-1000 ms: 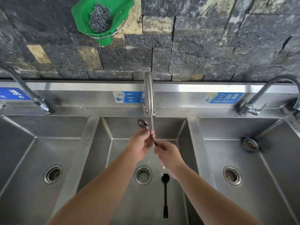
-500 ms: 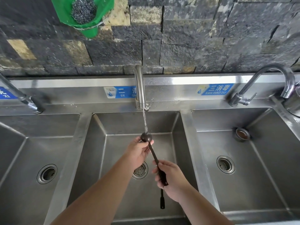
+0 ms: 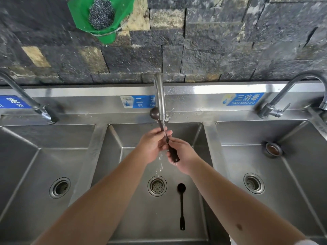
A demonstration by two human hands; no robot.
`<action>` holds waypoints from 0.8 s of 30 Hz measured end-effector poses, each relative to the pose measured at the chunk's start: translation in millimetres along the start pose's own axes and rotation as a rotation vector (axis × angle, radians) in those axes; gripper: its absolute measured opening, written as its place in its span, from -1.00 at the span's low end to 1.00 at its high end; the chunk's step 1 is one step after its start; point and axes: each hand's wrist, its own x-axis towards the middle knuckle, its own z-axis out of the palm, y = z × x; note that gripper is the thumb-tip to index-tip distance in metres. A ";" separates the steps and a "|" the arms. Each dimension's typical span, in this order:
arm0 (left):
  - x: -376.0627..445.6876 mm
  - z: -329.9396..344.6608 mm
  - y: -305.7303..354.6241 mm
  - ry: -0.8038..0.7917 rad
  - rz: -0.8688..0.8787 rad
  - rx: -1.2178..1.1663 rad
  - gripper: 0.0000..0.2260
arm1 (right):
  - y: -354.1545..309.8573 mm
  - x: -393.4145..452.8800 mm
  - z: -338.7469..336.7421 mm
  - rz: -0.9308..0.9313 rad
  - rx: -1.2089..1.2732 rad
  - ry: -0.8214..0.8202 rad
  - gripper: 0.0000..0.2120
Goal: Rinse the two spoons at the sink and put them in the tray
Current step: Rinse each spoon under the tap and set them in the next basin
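Observation:
A dark long-handled spoon point(image 3: 154, 113) is held up under the middle tap point(image 3: 160, 96), its bowl raised left of the spout. My right hand point(image 3: 182, 156) grips the handle's end. My left hand point(image 3: 153, 143) pinches the stem where the running water hits it. Water streams down towards the drain point(image 3: 157, 185). A second dark spoon point(image 3: 181, 206) lies flat on the floor of the middle basin point(image 3: 141, 218), bowl pointing away from me, right of the drain. No tray is in view.
Three steel basins stand side by side, each with its own tap: left tap point(image 3: 31, 103), right tap point(image 3: 283, 101). A round metal plug point(image 3: 273, 149) rests in the right basin. A green net with a steel scourer point(image 3: 101, 14) hangs on the stone wall.
The spoon has been pushed up, so its bowl is now beside the spout instead of under the stream. My left hand has slid from the bowl down to the stem.

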 end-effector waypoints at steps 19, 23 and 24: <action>1.5 -17.1 25.8 0.035 0.064 0.065 -0.83 | -21.0 5.2 27.3 0.082 0.100 -0.198 -0.82; -15.5 -19.5 -19.2 -0.022 -0.099 0.212 -0.81 | 34.6 -23.7 -10.4 0.109 0.209 -0.001 -0.76; -20.2 -20.0 -31.4 -0.039 -0.130 0.233 -0.78 | 48.3 -32.5 -18.3 0.123 0.236 0.051 -0.77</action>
